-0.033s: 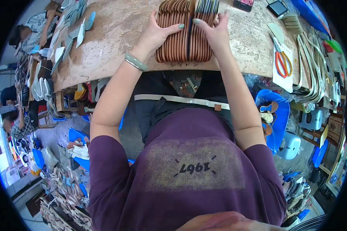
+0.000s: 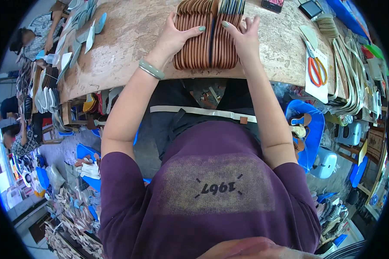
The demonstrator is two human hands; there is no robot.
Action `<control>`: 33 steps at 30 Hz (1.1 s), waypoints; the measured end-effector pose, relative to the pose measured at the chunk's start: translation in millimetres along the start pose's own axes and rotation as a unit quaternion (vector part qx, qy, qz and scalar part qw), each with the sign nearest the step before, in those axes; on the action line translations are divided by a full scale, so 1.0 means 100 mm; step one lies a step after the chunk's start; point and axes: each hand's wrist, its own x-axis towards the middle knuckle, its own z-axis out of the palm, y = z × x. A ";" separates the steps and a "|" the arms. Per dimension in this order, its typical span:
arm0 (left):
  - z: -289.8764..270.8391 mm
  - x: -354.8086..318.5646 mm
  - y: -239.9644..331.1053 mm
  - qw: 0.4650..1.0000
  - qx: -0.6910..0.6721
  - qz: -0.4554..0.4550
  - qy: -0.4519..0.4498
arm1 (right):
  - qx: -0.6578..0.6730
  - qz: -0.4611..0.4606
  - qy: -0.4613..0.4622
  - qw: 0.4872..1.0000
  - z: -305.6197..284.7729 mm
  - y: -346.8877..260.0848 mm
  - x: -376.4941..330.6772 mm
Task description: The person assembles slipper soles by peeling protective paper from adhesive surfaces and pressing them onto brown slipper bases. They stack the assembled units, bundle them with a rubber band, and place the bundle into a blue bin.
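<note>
A tight row of brown, round-ended shoe soles [image 2: 193,54] stands on edge at the near side of the wooden worktable [image 2: 129,47]. A dark strip [image 2: 212,41] parts the row right of its middle. My left hand [image 2: 176,36] is closed on the row's left side, its thumb stretched across the sole edges and its other fingers mostly hidden. At the right end, my right hand [image 2: 247,41] has its thumb against the soles. Its other fingers are raised and spread, apart from the row. On my left wrist is a pale green bangle [image 2: 151,69].
Orange-handled scissors [image 2: 317,71] lie on white sheet at right, beside long pale strips [image 2: 354,64]. A phone [image 2: 272,5] is at the far edge. Loose sole pieces [image 2: 90,36] cover the left side. A blue bin [image 2: 312,129] stands below right. Other people [image 2: 41,32] sit at far left.
My right hand has shifted slightly to the right, its thumb sliding off the dark strip toward the row's right end. My left hand and the soles look almost unchanged.
</note>
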 end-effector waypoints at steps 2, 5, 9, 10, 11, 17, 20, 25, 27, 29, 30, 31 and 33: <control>0.00 -0.01 -0.04 0.999 -0.023 -0.026 -0.004 | 0.040 0.090 -0.090 0.991 -0.13 -0.01 -0.08; 0.08 -0.03 0.12 0.998 -0.040 -0.039 -0.035 | 0.095 0.081 -0.109 0.986 -0.10 0.10 0.02; 0.06 -0.05 0.11 0.998 -0.028 -0.033 -0.042 | -0.031 0.105 -0.102 0.989 -0.10 -0.12 0.16; 0.06 -0.07 0.11 0.998 -0.027 -0.039 -0.043 | -0.057 0.079 -0.100 0.990 -0.10 -0.07 0.16; 0.06 -0.08 0.11 0.998 -0.025 -0.045 -0.045 | -0.082 0.053 -0.098 0.990 -0.08 0.00 0.18; 0.06 -0.06 0.10 0.993 -0.101 -0.055 -0.039 | -0.193 -0.049 -0.064 0.978 -0.03 -0.10 0.16; 0.06 -0.02 0.11 0.984 -0.159 -0.065 -0.043 | -0.031 0.053 -0.126 0.990 -0.14 -0.12 0.11; 0.18 -0.16 0.46 0.978 -0.186 -0.082 -0.039 | 0.008 0.029 -0.111 0.993 -0.01 -0.25 -0.25; 0.18 -0.23 0.53 0.987 -0.161 -0.019 0.005 | 0.046 -0.015 -0.115 0.992 -0.03 -0.24 -0.24; 0.20 -0.40 0.80 0.979 -0.186 0.076 0.033 | 0.006 -0.119 -0.095 0.988 -0.11 -0.43 -0.23; 0.16 -0.46 0.87 0.975 -0.187 0.116 0.034 | -0.033 -0.189 -0.073 0.979 -0.14 -0.59 -0.24; 0.10 -0.53 0.74 0.974 -0.134 0.167 0.078 | -0.073 -0.257 -0.051 0.962 -0.15 -0.73 -0.25; -0.12 -0.65 0.42 0.980 -0.088 0.181 -0.003 | -0.063 -0.262 -0.085 0.959 -0.15 -0.80 -0.28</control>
